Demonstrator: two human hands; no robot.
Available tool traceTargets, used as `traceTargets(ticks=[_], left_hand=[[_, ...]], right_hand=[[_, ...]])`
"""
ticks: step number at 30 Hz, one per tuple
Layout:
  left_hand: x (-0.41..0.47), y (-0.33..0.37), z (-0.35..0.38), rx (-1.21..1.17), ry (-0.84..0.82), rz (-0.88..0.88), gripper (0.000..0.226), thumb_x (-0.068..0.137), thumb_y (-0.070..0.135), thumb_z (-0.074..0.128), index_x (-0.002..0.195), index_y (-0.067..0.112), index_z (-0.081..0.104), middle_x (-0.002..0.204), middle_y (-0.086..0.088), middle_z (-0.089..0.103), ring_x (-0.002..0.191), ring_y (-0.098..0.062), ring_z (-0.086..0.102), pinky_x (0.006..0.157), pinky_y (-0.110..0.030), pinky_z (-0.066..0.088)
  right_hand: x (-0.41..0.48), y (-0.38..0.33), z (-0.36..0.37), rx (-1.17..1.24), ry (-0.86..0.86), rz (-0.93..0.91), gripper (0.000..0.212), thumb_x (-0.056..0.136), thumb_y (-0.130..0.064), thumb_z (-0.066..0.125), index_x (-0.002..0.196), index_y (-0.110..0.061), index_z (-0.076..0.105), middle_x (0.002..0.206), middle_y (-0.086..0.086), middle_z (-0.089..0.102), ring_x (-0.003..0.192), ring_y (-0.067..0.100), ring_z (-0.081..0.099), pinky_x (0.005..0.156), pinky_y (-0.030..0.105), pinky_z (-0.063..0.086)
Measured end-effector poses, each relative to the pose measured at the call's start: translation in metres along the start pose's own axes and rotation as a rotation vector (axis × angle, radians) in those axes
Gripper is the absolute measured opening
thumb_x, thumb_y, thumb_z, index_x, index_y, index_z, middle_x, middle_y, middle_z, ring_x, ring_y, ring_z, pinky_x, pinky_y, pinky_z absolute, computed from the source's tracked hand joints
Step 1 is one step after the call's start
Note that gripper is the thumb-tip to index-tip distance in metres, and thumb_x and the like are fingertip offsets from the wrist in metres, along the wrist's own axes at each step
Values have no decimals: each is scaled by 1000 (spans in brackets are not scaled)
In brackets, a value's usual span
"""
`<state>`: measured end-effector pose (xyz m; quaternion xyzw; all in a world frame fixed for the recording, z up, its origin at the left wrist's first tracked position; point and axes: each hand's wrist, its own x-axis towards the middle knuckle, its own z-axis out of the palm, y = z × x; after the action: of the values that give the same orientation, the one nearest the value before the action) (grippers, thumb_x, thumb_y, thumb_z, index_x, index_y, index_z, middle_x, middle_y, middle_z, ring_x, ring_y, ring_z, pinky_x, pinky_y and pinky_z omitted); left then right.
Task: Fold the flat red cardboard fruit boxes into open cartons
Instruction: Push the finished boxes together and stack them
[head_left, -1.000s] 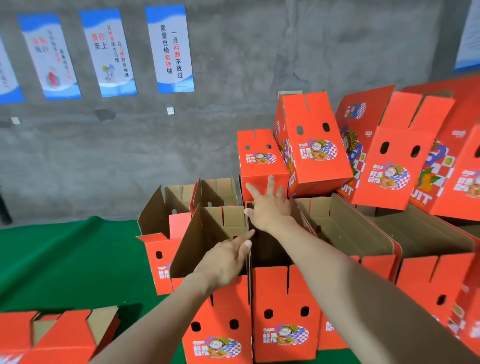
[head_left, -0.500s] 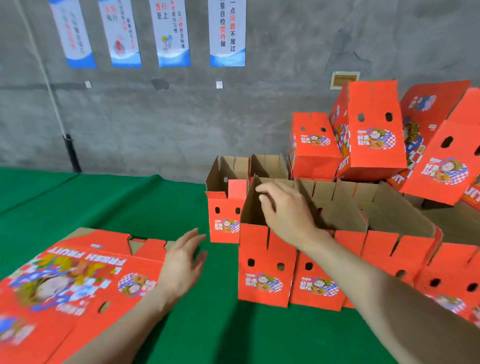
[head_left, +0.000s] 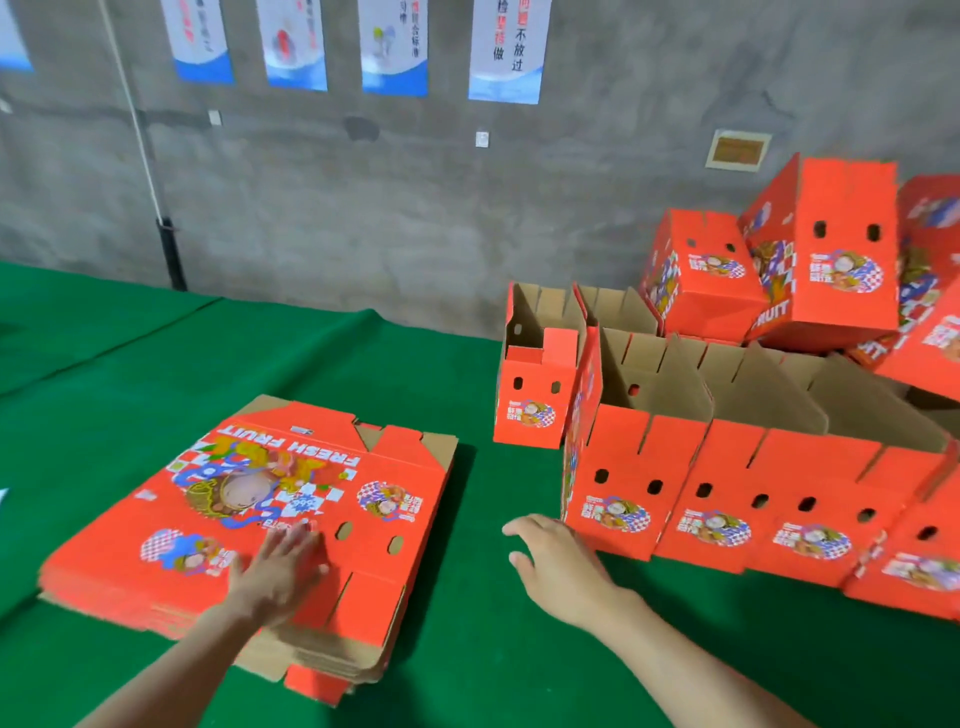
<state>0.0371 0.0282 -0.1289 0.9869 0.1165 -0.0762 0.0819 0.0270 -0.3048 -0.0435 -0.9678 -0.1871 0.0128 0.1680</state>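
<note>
The stack of flat red fruit boxes (head_left: 244, 483) lies near left on the green bench (head_left: 467, 649), print up, under the left hand (head_left: 280, 571), its grip flat on the top sheet, while the right hand (head_left: 556, 561) hovers empty, loosely spread, between stack and folded cartons (head_left: 623, 493).

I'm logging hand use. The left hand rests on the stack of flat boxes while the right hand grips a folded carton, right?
In the head view the right hand grips nothing; it is open over the green cloth. The left hand does rest on the stack of flat boxes.
</note>
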Motion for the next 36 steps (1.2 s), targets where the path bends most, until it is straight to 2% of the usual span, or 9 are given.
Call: traceTargets(ticks=[8,12,15,17,20,25,28,31,36], left_hand=[[-55,46,46,-4,100,146,71,84,69,38,146,37,23,153,8,22,140,-19,19,111,-44,18],[-46,44,46,24,60,170,83,87,72,18,150,29,-13,157,0,-24,146,-27,-18,113,-57,-3],[-44,40,53,59,-91,215,108,51,85,-25,144,30,-23,144,3,-39,141,-29,-30,111,-59,-10],[-43,36,58,12,-66,202,96,68,85,-7,147,32,-19,149,4,-34,142,-26,-28,112,-57,-10],[-45,29,57,-180,60,180,79,93,56,39,151,30,-8,158,6,-17,146,-18,-17,117,-48,-4],[-57,33,26,-284,148,193,59,94,49,36,147,25,32,159,3,15,148,-20,3,117,-39,9],[-65,50,-10,-507,338,233,40,86,37,53,113,13,69,140,-13,49,138,-32,35,112,-46,26],[-68,70,-46,-500,400,345,29,88,29,65,110,9,70,138,-17,51,136,-30,38,111,-45,29],[-94,112,-113,-701,505,427,53,87,35,65,129,6,55,145,-13,43,138,-21,35,113,-31,26]], right_hand=[[6,-15,57,142,-164,289,41,99,-22,45,139,-13,40,142,6,46,129,23,45,107,33,36],[12,-16,80,197,-235,409,52,99,-20,46,147,-9,28,148,9,38,135,24,38,109,31,30],[14,-16,93,305,-267,502,54,98,-19,46,147,-7,23,143,10,45,128,25,46,102,27,36],[16,-18,98,394,-269,568,59,98,-18,44,148,-2,17,142,11,47,124,22,49,100,25,38],[22,-23,100,623,-130,611,29,94,-9,47,123,-9,49,124,8,60,107,19,56,97,29,44],[34,-38,75,1181,156,753,10,89,-6,63,95,2,64,94,15,70,75,21,62,65,25,49],[40,-59,44,1409,252,722,5,87,-9,67,84,-11,64,77,10,67,62,18,61,50,22,46],[42,-83,12,1500,318,603,6,90,-7,63,90,-13,62,84,12,67,68,21,62,58,27,49],[24,-116,-20,1342,590,218,19,92,-1,57,108,-12,62,100,6,69,88,15,65,74,21,51]])
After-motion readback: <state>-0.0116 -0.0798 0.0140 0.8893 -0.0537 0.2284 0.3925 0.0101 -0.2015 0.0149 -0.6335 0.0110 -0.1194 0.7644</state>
